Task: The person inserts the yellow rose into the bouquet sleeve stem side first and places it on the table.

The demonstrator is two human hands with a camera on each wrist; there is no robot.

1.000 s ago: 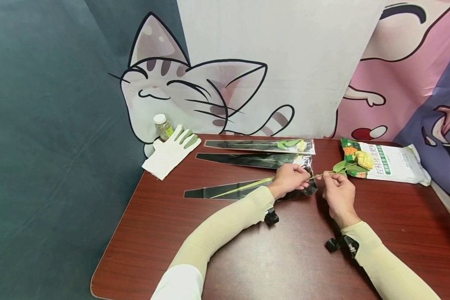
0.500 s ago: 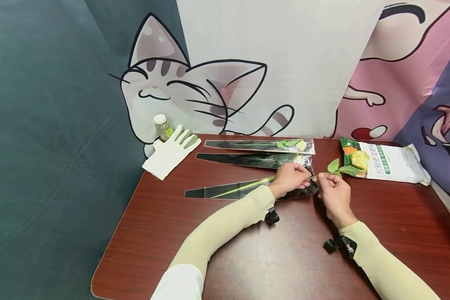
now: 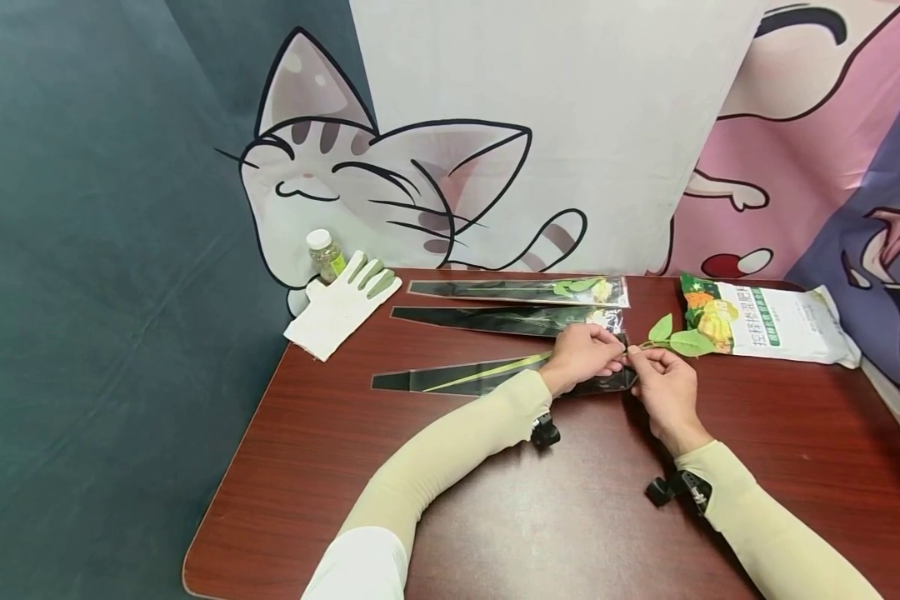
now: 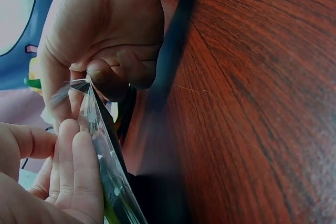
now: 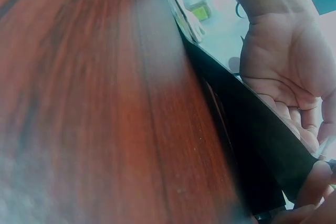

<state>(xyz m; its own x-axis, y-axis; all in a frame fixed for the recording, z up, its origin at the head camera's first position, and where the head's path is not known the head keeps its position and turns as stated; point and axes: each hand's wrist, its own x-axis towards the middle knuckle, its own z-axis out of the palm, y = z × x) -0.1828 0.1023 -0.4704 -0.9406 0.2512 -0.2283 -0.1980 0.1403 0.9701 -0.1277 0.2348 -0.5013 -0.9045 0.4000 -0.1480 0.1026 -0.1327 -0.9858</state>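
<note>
My left hand [image 3: 581, 358] pinches the open end of a long tapered flower sleeve [image 3: 457, 377], black behind and clear in front, lying on the table. A yellow-green stem [image 3: 495, 370] runs inside it. My right hand [image 3: 667, 392] pinches the stem of a yellow rose [image 3: 715, 322] close to that end. Green leaves [image 3: 692, 342] stick out past the right fingers, and the bloom overlaps a printed bag. In the left wrist view the clear film [image 4: 94, 111] is gathered between both hands. Right fingertips [image 5: 315, 182] touch the sleeve's dark edge in the right wrist view.
Two sleeves with flowers, one [image 3: 510, 289] behind the other [image 3: 495, 318], lie farther back. The printed white bag [image 3: 795, 325] is at back right. A white glove [image 3: 341, 312] and a lidded jar [image 3: 326, 254] sit at back left of the brown table [image 3: 540, 517].
My right hand has moved left toward my left hand, and the rose and its leaves have shifted left with it. My left hand stays nearly in place at the sleeve's end.
</note>
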